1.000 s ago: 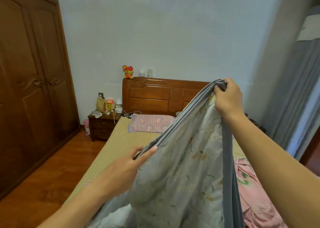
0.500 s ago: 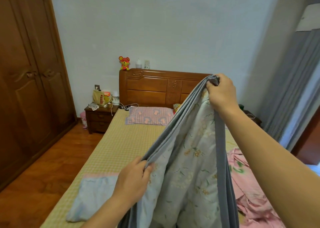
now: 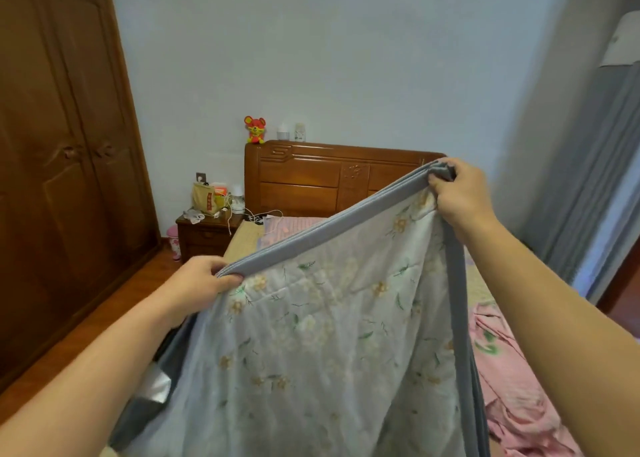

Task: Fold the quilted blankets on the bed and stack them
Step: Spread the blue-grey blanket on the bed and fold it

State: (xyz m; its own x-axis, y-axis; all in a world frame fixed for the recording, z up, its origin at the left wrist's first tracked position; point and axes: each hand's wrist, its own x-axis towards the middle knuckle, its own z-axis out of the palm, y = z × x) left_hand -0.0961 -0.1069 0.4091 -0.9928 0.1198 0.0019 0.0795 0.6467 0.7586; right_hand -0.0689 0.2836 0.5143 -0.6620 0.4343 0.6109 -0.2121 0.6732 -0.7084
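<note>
A pale floral quilted blanket point(image 3: 329, 335) with a grey border hangs in front of me over the bed point(image 3: 244, 240). My right hand point(image 3: 460, 196) grips its bunched upper corner, held high near the headboard line. My left hand point(image 3: 201, 285) pinches the grey top edge lower and to the left, so the edge runs taut and slanted between both hands. A crumpled pink blanket point(image 3: 509, 387) lies on the bed at the right, partly hidden by the hanging quilt and my right arm.
A wooden headboard point(image 3: 311, 179) with a red toy mouse point(image 3: 255, 129) stands at the back. A cluttered nightstand point(image 3: 204, 231) sits left of the bed, a tall wardrobe point(image 3: 62, 179) along the left wall. Grey curtains point(image 3: 595, 179) hang at the right.
My left hand went from reaching with open fingers to gripping the grey edge, then slid left and up, pulling the edge taut. The blanket spread wider between my hands.
</note>
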